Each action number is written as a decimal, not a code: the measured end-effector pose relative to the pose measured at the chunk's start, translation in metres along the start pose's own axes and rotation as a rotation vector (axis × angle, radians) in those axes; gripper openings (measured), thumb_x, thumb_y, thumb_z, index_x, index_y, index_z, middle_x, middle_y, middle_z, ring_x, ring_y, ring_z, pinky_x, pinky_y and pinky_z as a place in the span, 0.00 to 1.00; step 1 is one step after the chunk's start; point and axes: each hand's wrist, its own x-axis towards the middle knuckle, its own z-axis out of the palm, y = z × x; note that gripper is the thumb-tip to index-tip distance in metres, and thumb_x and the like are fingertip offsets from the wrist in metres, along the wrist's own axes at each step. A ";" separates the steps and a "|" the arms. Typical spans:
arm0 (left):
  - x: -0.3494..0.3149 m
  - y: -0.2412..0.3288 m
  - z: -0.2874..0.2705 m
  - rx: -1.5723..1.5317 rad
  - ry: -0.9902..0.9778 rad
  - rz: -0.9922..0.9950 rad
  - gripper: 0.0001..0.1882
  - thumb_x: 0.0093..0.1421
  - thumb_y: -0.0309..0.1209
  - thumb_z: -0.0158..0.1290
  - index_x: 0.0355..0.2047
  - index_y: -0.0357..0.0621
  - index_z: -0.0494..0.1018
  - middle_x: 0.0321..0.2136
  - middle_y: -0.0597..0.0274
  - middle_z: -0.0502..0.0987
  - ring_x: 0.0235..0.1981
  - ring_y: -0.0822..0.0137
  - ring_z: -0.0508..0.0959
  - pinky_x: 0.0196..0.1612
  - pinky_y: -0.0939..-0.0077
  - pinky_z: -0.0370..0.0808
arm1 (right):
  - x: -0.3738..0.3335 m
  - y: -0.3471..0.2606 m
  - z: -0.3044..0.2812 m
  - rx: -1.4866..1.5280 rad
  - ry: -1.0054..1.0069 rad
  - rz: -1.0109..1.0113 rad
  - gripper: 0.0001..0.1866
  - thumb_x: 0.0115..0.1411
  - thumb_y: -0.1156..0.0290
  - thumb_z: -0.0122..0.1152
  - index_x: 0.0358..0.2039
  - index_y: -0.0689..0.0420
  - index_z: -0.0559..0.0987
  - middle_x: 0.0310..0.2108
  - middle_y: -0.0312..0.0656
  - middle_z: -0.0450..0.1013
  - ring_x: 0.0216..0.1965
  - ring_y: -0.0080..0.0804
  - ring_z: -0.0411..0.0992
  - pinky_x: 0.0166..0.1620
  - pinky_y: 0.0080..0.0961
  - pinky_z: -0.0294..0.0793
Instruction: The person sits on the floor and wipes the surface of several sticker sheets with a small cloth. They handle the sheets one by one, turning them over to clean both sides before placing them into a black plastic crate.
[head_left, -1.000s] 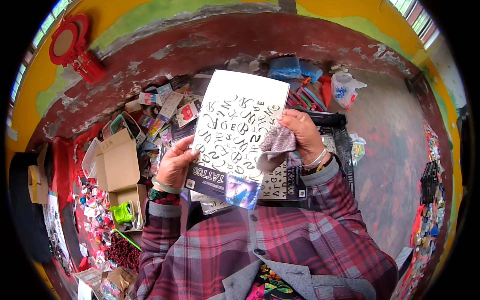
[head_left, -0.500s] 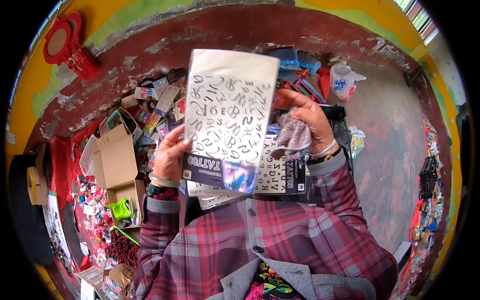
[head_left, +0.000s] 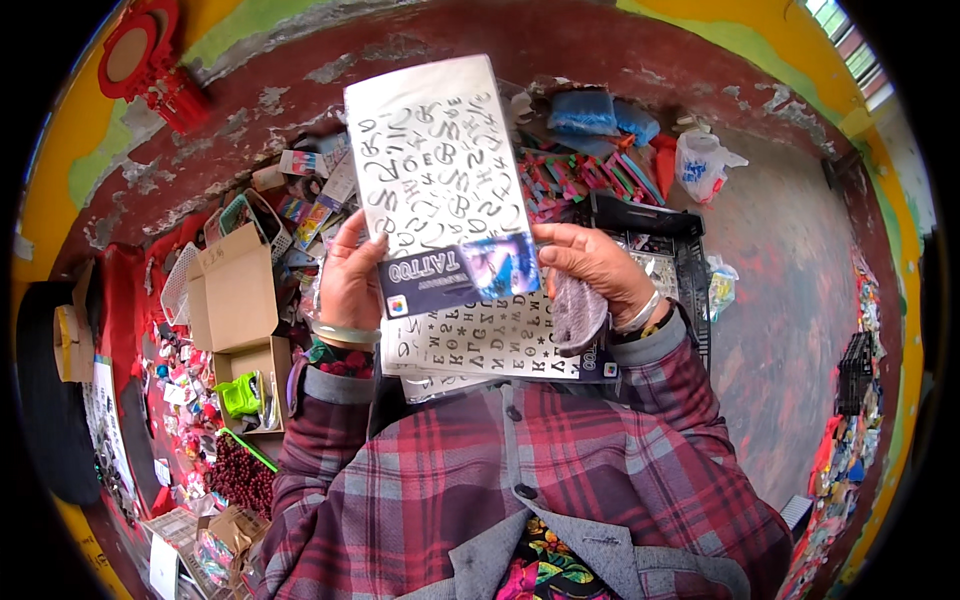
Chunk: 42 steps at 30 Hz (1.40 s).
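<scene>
In the head view, your two hands meet around one lettered sheet (head_left: 440,160), white with black characters and one dark band along its near end. It is raised in front of you, above your lap. Your left hand (head_left: 350,275) pinches its left edge, thumb on top. Your right hand (head_left: 605,270) has its fingers closed around one mauve cloth (head_left: 578,312), fingertips at the sheet's right edge; you cannot tell whether they also grip it. One pale bangle (head_left: 345,332) circles your left wrist, and another (head_left: 637,312) your right.

Below the raised sheet, at least two more sheets (head_left: 500,345) lie overlapping; the exact count is hidden. Beyond your right hand stands one black crate (head_left: 650,212), with two blue bundles (head_left: 582,113) and one white plastic bag (head_left: 700,165) farther off. To your left is one open cardboard box (head_left: 232,285) with one bright green item (head_left: 240,395) inside. One red ornament (head_left: 135,55) hangs at upper left.
</scene>
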 end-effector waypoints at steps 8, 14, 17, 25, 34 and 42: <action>-0.009 0.002 0.001 -0.047 -0.164 -0.063 0.28 0.55 0.26 0.49 0.57 0.35 0.58 0.49 0.52 0.72 0.49 0.60 0.74 0.55 0.66 0.68 | -0.002 0.013 -0.007 0.132 -0.115 0.064 0.22 0.56 0.76 0.57 0.52 0.67 0.69 0.46 0.42 0.73 0.47 0.26 0.72 0.53 0.22 0.68; 0.018 0.009 -0.026 -0.333 -0.200 -0.121 0.31 0.56 0.34 0.48 0.58 0.34 0.58 0.50 0.46 0.71 0.48 0.50 0.74 0.54 0.55 0.70 | -0.002 0.031 -0.012 0.093 -0.187 0.145 0.22 0.56 0.80 0.54 0.53 0.67 0.70 0.48 0.43 0.73 0.47 0.26 0.71 0.53 0.21 0.68; 0.028 0.013 -0.041 -0.391 -0.231 -0.132 0.30 0.56 0.33 0.47 0.57 0.29 0.59 0.50 0.40 0.71 0.48 0.46 0.75 0.53 0.53 0.71 | -0.001 0.032 -0.013 0.002 -0.176 0.134 0.22 0.57 0.79 0.54 0.53 0.66 0.70 0.45 0.42 0.74 0.45 0.25 0.72 0.51 0.21 0.69; 0.028 0.019 -0.043 -0.296 -0.104 -0.060 0.19 0.53 0.26 0.42 0.41 0.26 0.72 0.39 0.43 0.77 0.42 0.48 0.77 0.50 0.57 0.73 | 0.011 -0.017 -0.042 -0.111 0.259 -0.318 0.12 0.63 0.66 0.54 0.42 0.61 0.73 0.33 0.36 0.73 0.37 0.19 0.70 0.40 0.17 0.70; -0.001 0.015 0.076 -0.130 -0.498 0.016 0.29 0.64 0.36 0.45 0.63 0.41 0.52 0.56 0.56 0.64 0.53 0.64 0.69 0.56 0.66 0.67 | 0.047 -0.045 0.103 -0.925 0.168 -1.151 0.18 0.55 0.68 0.60 0.48 0.53 0.76 0.52 0.47 0.69 0.57 0.45 0.64 0.57 0.37 0.59; -0.015 0.017 0.044 -0.056 -0.492 -0.136 0.23 0.57 0.22 0.45 0.55 0.36 0.63 0.54 0.56 0.67 0.52 0.61 0.71 0.53 0.66 0.69 | 0.064 -0.035 0.077 -1.075 0.311 -1.255 0.18 0.51 0.80 0.59 0.44 0.55 0.78 0.53 0.46 0.69 0.57 0.47 0.64 0.59 0.38 0.62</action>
